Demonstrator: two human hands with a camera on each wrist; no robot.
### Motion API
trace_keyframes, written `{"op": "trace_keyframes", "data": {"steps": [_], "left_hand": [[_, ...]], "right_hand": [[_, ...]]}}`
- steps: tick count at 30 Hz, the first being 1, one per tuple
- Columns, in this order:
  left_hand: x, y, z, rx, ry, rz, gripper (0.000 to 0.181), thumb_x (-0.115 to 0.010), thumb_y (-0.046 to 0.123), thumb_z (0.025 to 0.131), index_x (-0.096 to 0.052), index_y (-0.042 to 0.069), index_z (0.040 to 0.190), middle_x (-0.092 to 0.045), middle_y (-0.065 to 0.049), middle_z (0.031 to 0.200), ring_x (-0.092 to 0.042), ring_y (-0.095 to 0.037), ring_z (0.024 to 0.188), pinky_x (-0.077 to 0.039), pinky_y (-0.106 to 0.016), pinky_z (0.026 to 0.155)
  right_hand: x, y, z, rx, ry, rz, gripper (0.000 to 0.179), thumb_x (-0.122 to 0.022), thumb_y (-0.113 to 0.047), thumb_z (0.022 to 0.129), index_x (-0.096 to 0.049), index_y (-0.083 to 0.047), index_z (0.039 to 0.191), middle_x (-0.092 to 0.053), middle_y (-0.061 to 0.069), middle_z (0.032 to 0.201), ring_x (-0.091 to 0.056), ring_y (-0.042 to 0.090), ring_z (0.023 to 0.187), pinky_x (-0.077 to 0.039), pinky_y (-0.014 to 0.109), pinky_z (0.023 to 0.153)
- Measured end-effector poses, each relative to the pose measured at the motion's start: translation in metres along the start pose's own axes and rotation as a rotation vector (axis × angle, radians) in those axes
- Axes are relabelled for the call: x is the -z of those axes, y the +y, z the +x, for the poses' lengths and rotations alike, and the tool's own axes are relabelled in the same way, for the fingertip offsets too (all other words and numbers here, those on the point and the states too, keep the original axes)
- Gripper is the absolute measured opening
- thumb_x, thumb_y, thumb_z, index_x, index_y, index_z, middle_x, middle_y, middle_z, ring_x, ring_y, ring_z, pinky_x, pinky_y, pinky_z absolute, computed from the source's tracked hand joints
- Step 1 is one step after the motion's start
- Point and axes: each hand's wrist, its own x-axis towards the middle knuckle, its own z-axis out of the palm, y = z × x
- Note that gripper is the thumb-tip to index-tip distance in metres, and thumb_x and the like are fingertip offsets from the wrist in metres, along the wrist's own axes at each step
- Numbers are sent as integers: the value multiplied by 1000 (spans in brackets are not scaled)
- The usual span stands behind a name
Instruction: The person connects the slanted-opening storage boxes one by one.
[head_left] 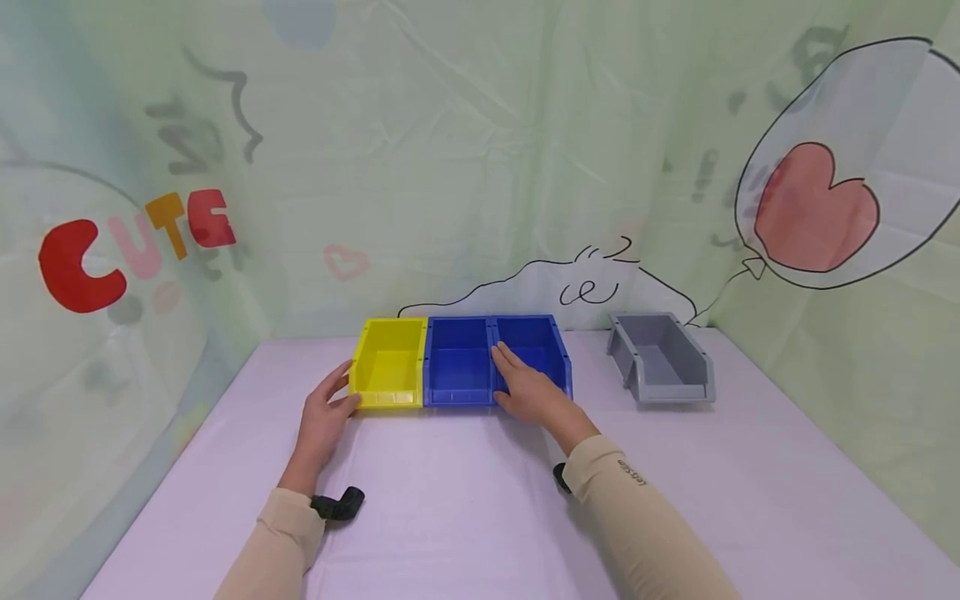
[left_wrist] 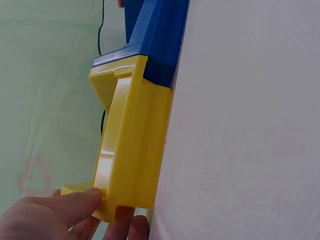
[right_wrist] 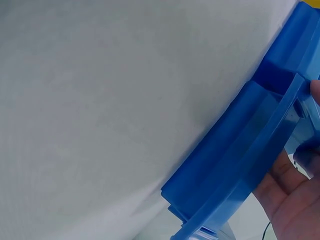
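A yellow bin and two blue bins stand side by side, touching in a row. My left hand grips the yellow bin's front left corner. In the left wrist view its thumb lies on the front rim, with the other fingers around the side. My right hand reaches over the right blue bin and holds its left wall, beside the left blue bin. Its fingertips lie along the top of the dividing walls, the thumb near the front. In the right wrist view, the bin's front partly hides the hand.
A grey bin stands apart at the right, near the back of the table. The pale tablecloth spreads in front of the row. Close behind the bins hangs a printed curtain, which also closes off both sides.
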Motion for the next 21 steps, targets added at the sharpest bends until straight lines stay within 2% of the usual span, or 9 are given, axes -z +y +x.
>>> {"op": "trace_keyframes", "data": {"steps": [7, 14, 18, 21], "left_hand": [[0, 1, -1, 14, 5, 0, 63, -59, 11, 103, -40, 32, 160, -42, -13, 162, -60, -36, 130, -55, -43, 107], [1, -2, 1, 17, -1, 12, 64, -59, 13, 103, -39, 32, 161, -42, -13, 162, -60, -37, 130, -56, -38, 105], [1, -3, 2, 20, 1, 11, 64, -60, 13, 103, -39, 33, 160, -42, -12, 162, -60, -36, 130, -56, -39, 105], [1, -3, 2, 15, -2, 10, 63, -60, 14, 103, -39, 33, 160, -41, -14, 163, -60, -37, 130, -56, -39, 105]], "right_hand": [[-2, 0, 0, 5, 9, -6, 82, -61, -24, 104, -11, -8, 167, -6, 10, 175, -34, 40, 153, -35, 54, 123], [-6, 2, 0, -28, -2, -16, 88, -63, -28, 103, -5, -15, 168, -1, 5, 176, -39, 40, 150, -38, 56, 121], [-8, 4, 2, -25, 5, -12, 89, -63, -29, 102, -4, -15, 168, 0, 4, 176, -43, 41, 147, -41, 56, 118], [-10, 6, 3, -26, 11, -5, 88, -63, -29, 103, -5, -16, 168, 0, 3, 176, -40, 40, 149, -40, 56, 119]]}}
